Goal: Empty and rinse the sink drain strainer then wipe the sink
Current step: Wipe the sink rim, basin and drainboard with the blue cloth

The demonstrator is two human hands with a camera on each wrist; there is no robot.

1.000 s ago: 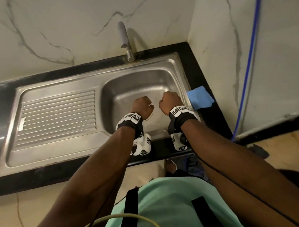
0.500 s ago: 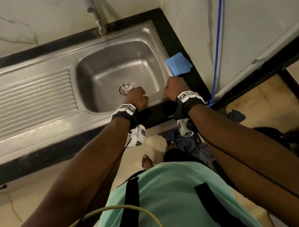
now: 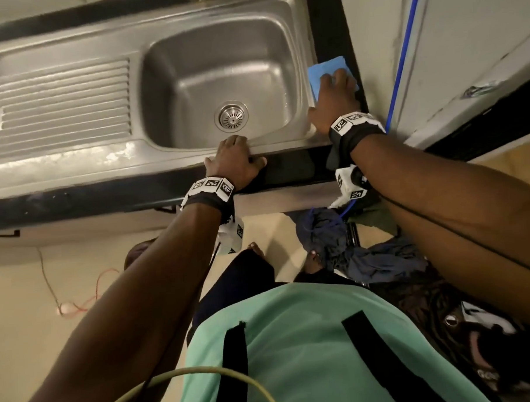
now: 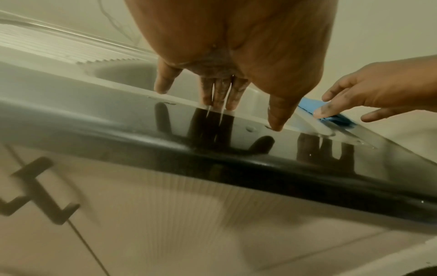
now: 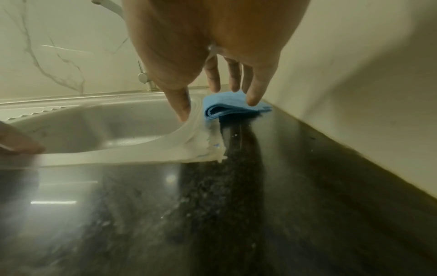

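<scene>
Head view looks down on a steel sink (image 3: pixel 73 154) set in a dark tabletop (image 3: pixel 298 166), with the strainer (image 3: pixel 231 115) seated in the drain at the bottom of the basin. Left hand (image 3: pixel 236 164) rests flat on the sink's front rim, fingers straight and relaxed, holding nothing. Right hand (image 3: pixel 333 99) reaches to the far right edge, where a folded blue cloth (image 3: pixel 328 69) lies partly on the rim and partly on the tabletop, just beside the wall. Right wrist view shows its fingers (image 5: pixel 254 95) spread straight over the cloth, at or just above its top; it has not closed on it. Judging from this, the step in hand is picking up the cloth, though the strainer is not yet lifted out. To do it well, the fingers should press down and gather the whole fold so it lifts in one piece, while the left hand steadies the body at the rim.
</scene>
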